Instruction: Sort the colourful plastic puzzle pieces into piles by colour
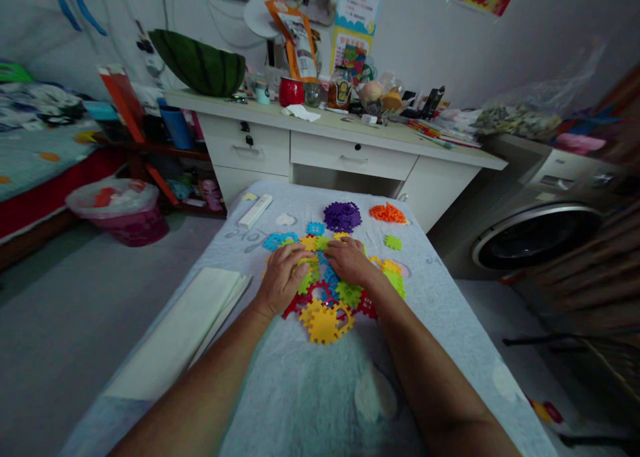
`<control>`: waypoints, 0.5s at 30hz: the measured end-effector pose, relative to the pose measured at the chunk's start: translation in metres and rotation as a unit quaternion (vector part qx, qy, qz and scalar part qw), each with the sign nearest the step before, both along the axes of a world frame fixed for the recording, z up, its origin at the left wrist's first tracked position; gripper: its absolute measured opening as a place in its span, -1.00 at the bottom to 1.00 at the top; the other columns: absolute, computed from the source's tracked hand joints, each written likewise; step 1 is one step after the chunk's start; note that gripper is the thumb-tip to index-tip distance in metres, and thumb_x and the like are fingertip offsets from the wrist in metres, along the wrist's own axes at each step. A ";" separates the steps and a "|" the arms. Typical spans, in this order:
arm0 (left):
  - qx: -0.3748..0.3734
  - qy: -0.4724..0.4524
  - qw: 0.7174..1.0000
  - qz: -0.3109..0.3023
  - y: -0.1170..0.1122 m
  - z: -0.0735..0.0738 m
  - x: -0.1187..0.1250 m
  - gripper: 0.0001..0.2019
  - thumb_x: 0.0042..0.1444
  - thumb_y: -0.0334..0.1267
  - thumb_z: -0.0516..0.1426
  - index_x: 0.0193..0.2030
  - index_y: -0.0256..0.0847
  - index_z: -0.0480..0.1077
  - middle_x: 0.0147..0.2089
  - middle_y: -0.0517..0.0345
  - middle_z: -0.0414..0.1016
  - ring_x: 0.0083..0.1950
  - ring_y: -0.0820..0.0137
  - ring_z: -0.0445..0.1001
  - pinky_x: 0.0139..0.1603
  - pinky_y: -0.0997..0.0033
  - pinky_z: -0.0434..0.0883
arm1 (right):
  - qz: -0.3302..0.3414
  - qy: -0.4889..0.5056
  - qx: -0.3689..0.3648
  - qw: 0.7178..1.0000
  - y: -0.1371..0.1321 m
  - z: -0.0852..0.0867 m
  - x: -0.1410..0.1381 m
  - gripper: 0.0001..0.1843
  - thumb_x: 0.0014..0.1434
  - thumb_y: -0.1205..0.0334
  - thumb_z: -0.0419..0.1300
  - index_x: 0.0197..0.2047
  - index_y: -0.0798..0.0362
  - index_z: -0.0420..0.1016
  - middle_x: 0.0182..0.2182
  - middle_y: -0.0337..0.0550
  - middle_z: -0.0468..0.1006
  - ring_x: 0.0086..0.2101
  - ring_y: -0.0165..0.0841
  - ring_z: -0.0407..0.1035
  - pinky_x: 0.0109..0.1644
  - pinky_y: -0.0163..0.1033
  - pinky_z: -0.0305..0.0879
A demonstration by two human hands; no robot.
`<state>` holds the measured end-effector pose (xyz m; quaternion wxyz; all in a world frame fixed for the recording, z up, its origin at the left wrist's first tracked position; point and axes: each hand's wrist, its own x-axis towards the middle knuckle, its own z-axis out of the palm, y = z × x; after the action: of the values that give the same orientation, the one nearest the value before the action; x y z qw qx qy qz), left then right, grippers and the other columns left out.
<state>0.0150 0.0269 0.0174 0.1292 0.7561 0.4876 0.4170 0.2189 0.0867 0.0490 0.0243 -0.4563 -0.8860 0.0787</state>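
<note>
A flat cluster of joined plastic interlocking pieces (pixel 325 304), yellow, red, green and blue, lies on a cloth-covered table (pixel 310 390). My left hand (pixel 281 277) rests on the cluster's left side with its fingers curled over a green-yellow piece. Pressed on the upper middle of the cluster, my right hand (pixel 351 260) has its fingers bent and close together. The fingertips of both hands nearly meet. Loose piles lie beyond: purple pieces (pixel 343 216), orange pieces (pixel 388 212), blue pieces (pixel 280 240), and a single green piece (pixel 393 242).
A folded white sheet (pixel 185 330) lies along the table's left edge and a white remote (pixel 255 210) at its far left. A cluttered white desk (pixel 345 152) with half a watermelon (pixel 199 62) stands behind. A washing machine (pixel 540 234) is right, a lined bin (pixel 120 210) left.
</note>
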 end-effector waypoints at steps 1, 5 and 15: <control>0.003 0.011 1.000 0.028 0.002 -0.003 -0.001 -0.64 0.30 -0.11 -0.12 -0.03 -0.13 0.45 0.06 0.01 0.43 0.17 0.24 0.34 0.22 0.13 0.22 | -0.011 0.000 0.001 1.000 0.003 0.002 0.004 -0.63 0.30 0.24 -0.02 0.08 -0.03 0.49 0.12 -0.02 0.42 0.16 -0.08 0.15 0.20 0.11 0.03; -0.002 0.108 0.987 0.117 0.009 -0.014 -0.003 -0.76 0.22 -0.23 0.00 -0.11 -0.11 0.47 0.01 0.01 0.49 0.10 0.18 0.38 0.19 0.02 0.22 | 0.000 0.040 -0.034 0.999 0.010 0.017 0.020 -0.68 0.23 0.38 0.02 -0.07 0.09 0.55 -0.08 -0.02 0.55 -0.06 -0.26 0.34 0.05 -0.16 0.18; -0.047 0.181 0.959 0.215 0.005 -0.019 -0.001 -0.64 0.13 -0.05 0.14 0.04 -0.11 0.44 0.27 -0.17 0.29 0.32 -0.10 0.14 0.27 -0.32 0.02 | 0.048 -0.011 -0.204 0.978 -0.004 0.038 0.021 -0.78 -0.02 0.35 0.33 -0.23 0.11 0.51 -0.40 -0.29 0.46 -0.40 -0.46 0.25 -0.40 -0.40 0.05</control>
<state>0.0144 0.0317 -0.0013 -0.0185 0.6896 0.6724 0.2682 0.2403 0.0829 0.0871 -0.0834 -0.4095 -0.8722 0.2541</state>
